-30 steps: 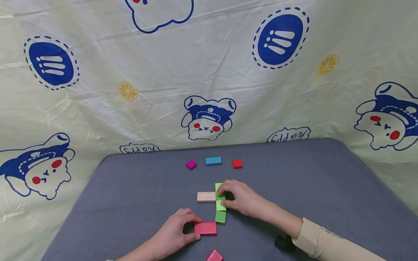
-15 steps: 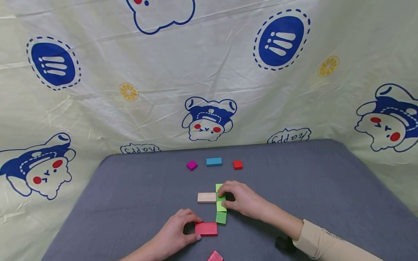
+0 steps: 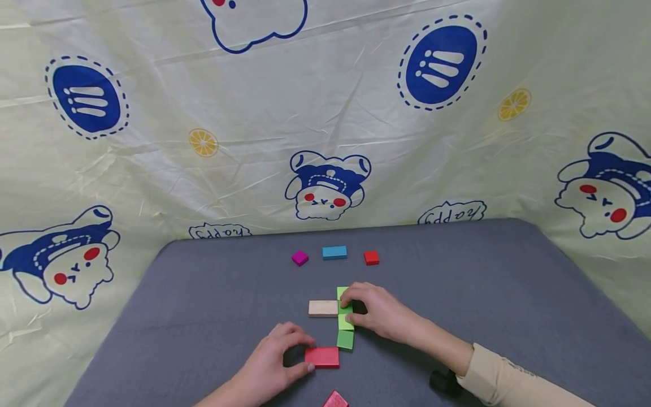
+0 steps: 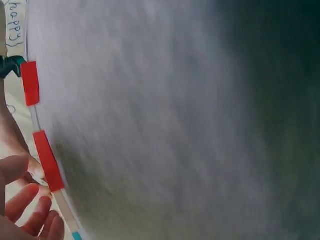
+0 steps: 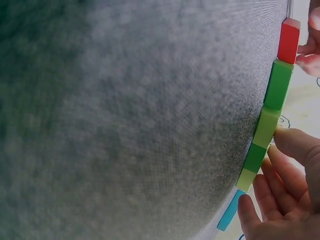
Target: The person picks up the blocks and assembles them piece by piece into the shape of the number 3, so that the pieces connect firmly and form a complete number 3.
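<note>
In the head view my left hand (image 3: 274, 359) hovers at the left end of a red block (image 3: 325, 358) lying flat. Its curved thumb and index stand beside the long edges; in the left wrist view they show slightly above the block (image 4: 48, 161). My right hand (image 3: 378, 311) rests on a column of light and darker green blocks (image 3: 345, 340), thumb and index curled over the middle ones. In the right wrist view the thumb touches a light green block (image 5: 267, 127). A pale wooden block (image 3: 322, 308) sits against the column's left side.
Toward the far table edge lie a magenta block (image 3: 300, 258), a blue block (image 3: 334, 252) and a small red block (image 3: 372, 258). A pinkish-red block (image 3: 335, 399) lies at the front. A dark object (image 3: 445, 382) is under the right sleeve. A printed sheet (image 3: 244, 186) hangs behind the grey table (image 3: 213, 294).
My left hand has shifted slightly left and up relative to the red block. The right hand and the blocks keep their places; the head view has moved a little.
</note>
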`<state>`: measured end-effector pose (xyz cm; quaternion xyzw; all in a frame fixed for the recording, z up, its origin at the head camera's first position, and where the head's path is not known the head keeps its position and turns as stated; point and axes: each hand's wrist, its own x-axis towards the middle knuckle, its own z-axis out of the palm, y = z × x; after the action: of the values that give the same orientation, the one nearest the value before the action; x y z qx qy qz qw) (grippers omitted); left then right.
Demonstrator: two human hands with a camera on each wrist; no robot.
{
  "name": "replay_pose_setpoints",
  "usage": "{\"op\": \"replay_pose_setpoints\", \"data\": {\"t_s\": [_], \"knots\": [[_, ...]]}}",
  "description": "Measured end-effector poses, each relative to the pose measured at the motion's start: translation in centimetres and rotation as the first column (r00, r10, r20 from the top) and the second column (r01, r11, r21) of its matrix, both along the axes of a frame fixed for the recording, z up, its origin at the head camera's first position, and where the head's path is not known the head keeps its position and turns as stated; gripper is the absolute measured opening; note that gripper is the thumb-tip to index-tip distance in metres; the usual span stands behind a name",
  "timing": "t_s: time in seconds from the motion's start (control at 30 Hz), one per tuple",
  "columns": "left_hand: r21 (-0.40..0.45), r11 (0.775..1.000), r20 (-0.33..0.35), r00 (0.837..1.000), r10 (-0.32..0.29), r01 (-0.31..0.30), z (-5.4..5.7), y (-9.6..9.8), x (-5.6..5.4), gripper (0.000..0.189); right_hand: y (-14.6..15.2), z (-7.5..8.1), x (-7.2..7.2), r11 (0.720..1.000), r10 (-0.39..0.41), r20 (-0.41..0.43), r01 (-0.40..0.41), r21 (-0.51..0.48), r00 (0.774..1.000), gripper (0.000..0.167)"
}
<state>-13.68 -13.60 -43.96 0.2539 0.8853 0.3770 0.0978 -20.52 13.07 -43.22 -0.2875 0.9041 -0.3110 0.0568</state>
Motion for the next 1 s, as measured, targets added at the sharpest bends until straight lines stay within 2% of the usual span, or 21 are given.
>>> {"op": "replay_pose_setpoints", "data": {"t_s": [0.1,0.2,0.27,0.4,0.5,0.6,0.67,0.77,0.8,0.9,1.0], "knots": [[0.04,0.998,-0.036,0.998,-0.052,0.054,0.4,0.1,0.7,0.025,0.0,0.0,0.0,1.0,0.002,0.0,-0.002,-0.001,1.0,0.018],[0.091,0.987,-0.035,0.991,-0.126,0.128,0.4,0.3,1.5,0.025,0.0,0.1,0.0,1.0,0.006,-0.004,-0.006,-0.002,1.0,0.018],[0.108,0.978,-0.012,0.984,-0.177,0.178,0.1,0.5,1.8,0.026,0.0,0.1,0.0,1.0,0.01,-0.01,-0.01,-0.003,1.0,0.018],[0.066,0.955,-0.009,0.957,-0.289,0.289,-1.3,0.9,2.1,0.03,0.0,0.1,-0.1,1.0,0.014,-0.014,-0.014,-0.001,1.0,0.018],[0.012,0.936,-0.007,0.936,-0.351,0.351,-1.9,1.3,2.2,0.032,-0.1,0.1,-0.1,1.0,0.012,-0.013,-0.012,0.005,1.0,0.018],[-0.027,0.926,0.039,0.926,-0.375,0.376,-1.8,1.7,2.1,0.033,-0.1,0.1,-0.1,1.0,0.011,-0.023,-0.011,0.008,1.0,0.018],[-0.059,0.924,0.083,0.924,-0.373,0.378,-1.7,2.0,2.1,0.033,-0.1,0.0,-0.1,1.0,0.012,-0.029,-0.012,0.006,0.999,0.018],[-0.099,0.922,0.1,0.925,-0.366,0.375,-1.4,2.4,2.2,0.033,-0.1,0.1,-0.1,1.0,0.019,-0.032,-0.019,0.002,0.999,0.018],[-0.114,0.92,0.091,0.926,-0.366,0.375,-1.3,2.5,2.3,0.033,-0.1,0.1,-0.1,1.0,0.02,-0.032,-0.02,0.001,0.999,0.018],[-0.135,0.915,-0.013,0.923,-0.384,0.379,-1.1,2.8,2.7,0.028,-0.1,0.1,0.0,1.0,0.025,-0.035,-0.025,-0.005,0.999,0.017],[-0.145,0.915,-0.118,0.911,-0.394,0.377,-1.1,3.0,3.0,0.021,0.0,0.1,0.1,1.0,0.026,-0.049,-0.027,-0.011,0.998,0.017]]}}
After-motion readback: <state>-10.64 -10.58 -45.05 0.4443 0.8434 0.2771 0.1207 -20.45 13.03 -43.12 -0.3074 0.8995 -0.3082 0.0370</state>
